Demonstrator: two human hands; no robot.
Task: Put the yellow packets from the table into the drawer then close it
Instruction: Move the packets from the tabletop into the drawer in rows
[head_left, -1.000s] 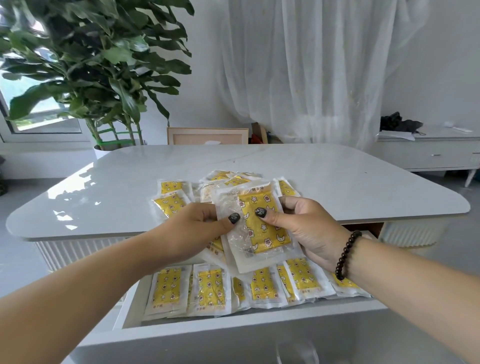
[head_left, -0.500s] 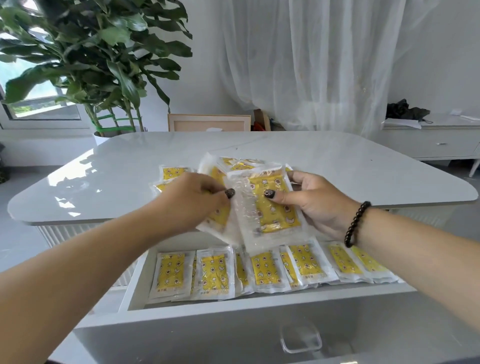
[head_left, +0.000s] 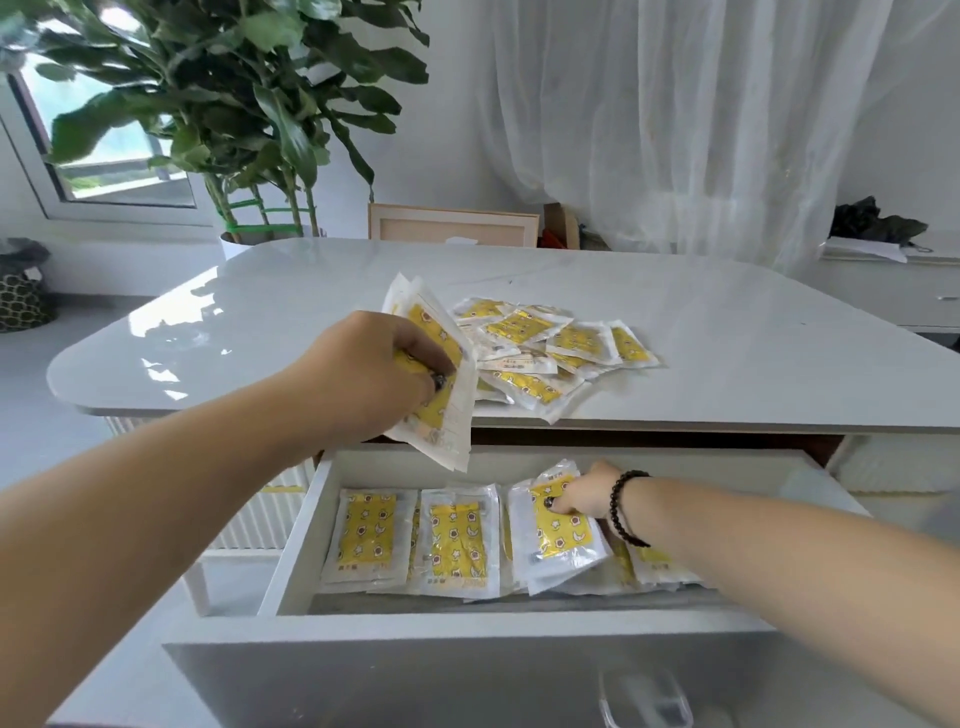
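Currently I see the white surface (head_left: 727, 332) across the middle of the head view, glossy, with rounded corners. Behind it hangs a sheer curtain (head_left: 701, 119), and a large leafy plant (head_left: 234, 98) stands at the far left corner beside a window (head_left: 104, 156).

Below the near edge, the drawer (head_left: 467, 631) stands pulled open toward me; its white front panel carries a clear handle (head_left: 644, 699).

On the surface, a loose pile of yellow packets (head_left: 550, 353) lies near the front edge, overlapping one another, some corners just reaching the edge. Inside the drawer, more packets lie flat in a row along the bottom (head_left: 410, 540), side by side and partly overlapping.

My left hand (head_left: 363, 379) hovers above the gap between surface edge and drawer back. Its fingers are curled round a small held stack of packets (head_left: 441, 415), which tilts steeply, its lower corner hanging over the drawer's rear wall.

My right hand (head_left: 584, 493) is down inside the drawer, right of centre. Thumb and fingers pinch the upper end of a single packet (head_left: 561, 530) that rests on the row beneath it, slightly askew. A dark beaded bracelet (head_left: 623, 509) sits on that wrist.
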